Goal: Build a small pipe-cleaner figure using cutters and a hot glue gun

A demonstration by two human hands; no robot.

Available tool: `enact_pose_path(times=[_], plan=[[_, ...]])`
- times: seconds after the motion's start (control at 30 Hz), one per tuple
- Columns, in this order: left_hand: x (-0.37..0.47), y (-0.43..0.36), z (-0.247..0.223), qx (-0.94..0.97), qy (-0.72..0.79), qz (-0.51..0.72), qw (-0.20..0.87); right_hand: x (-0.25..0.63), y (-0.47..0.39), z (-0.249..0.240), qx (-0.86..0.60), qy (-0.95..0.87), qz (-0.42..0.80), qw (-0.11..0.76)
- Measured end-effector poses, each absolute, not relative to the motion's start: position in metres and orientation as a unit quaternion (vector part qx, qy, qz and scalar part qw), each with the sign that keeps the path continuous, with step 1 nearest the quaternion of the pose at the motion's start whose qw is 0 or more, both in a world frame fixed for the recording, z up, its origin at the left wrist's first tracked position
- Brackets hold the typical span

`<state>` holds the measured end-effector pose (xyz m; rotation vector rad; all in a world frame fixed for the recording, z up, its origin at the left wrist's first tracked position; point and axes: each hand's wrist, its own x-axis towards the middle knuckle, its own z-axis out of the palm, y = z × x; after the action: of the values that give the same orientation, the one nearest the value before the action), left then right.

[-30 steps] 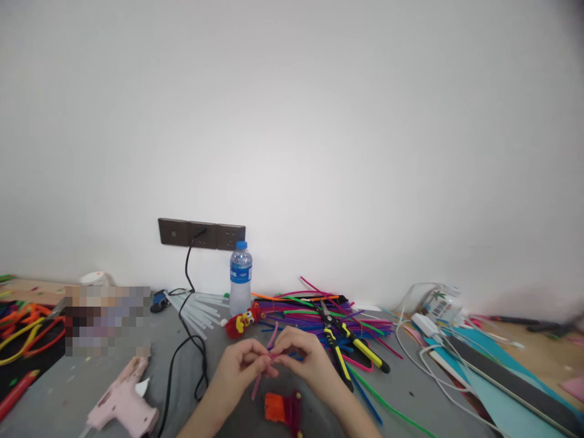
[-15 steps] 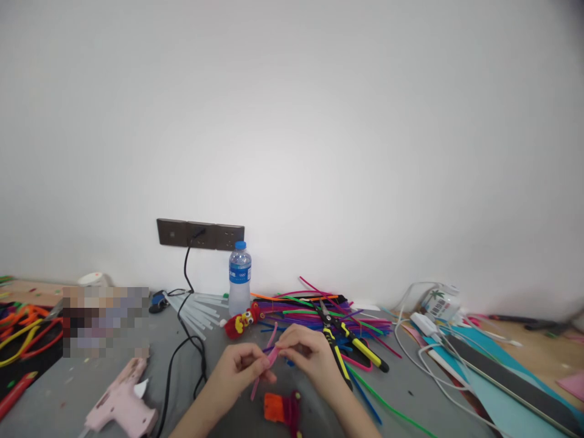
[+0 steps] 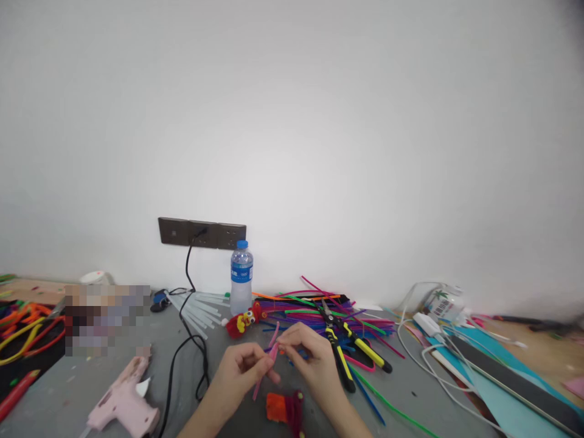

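Note:
My left hand [image 3: 244, 371] is closed on a pink pipe cleaner [image 3: 274, 351], pinching it between thumb and fingers. One end of the pink piece sticks up above the fingers, and another hangs below them. At its upper part, the fingertips of my right hand [image 3: 312, 359] are pinched together on it. A short purple bit shows beside the pink one, partly hidden by my fingers. Below my hands lies an orange and dark red fuzzy piece [image 3: 277, 407] on the grey table [image 3: 219, 420]. Behind them rests a small red and yellow figure [image 3: 241, 322] with googly eyes.
Many coloured pipe cleaners [image 3: 292, 313] lie behind, with yellow-black pliers [image 3: 340, 359] on them. A water bottle [image 3: 241, 286] stands by the wall. Left are a pink glue gun [image 3: 125, 401], its black cable [image 3: 171, 371] and glue sticks [image 3: 196, 310]. White cables [image 3: 444, 389] and a phone-like dark slab [image 3: 515, 386] lie right.
Both hands stay around the pink pipe cleaner, with a slight shift of the right fingertips upward. The whole view has moved a few pixels; nothing else on the table differs.

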<state>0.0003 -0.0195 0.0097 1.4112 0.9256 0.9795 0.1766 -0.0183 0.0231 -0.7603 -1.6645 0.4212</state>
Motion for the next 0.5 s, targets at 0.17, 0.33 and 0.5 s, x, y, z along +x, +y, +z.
enact_pose_path(times=[0.17,0.33,0.5], plan=[[0.0007,-0.0193,0.0076,0.587,0.390,0.430,0.564,0.1727,-0.0224,0.0251,-0.326,-0.719,0.155,0.594],[-0.0017,-0.0178,0.0104,0.592,0.381,0.430,0.565,0.1735,-0.0222,0.0214,-0.332,-0.711,0.198,0.588],[-0.0045,-0.0182,0.0164,0.573,0.373,0.438,0.585,0.1751,-0.0197,0.0214,-0.335,-0.696,0.290,0.564]])
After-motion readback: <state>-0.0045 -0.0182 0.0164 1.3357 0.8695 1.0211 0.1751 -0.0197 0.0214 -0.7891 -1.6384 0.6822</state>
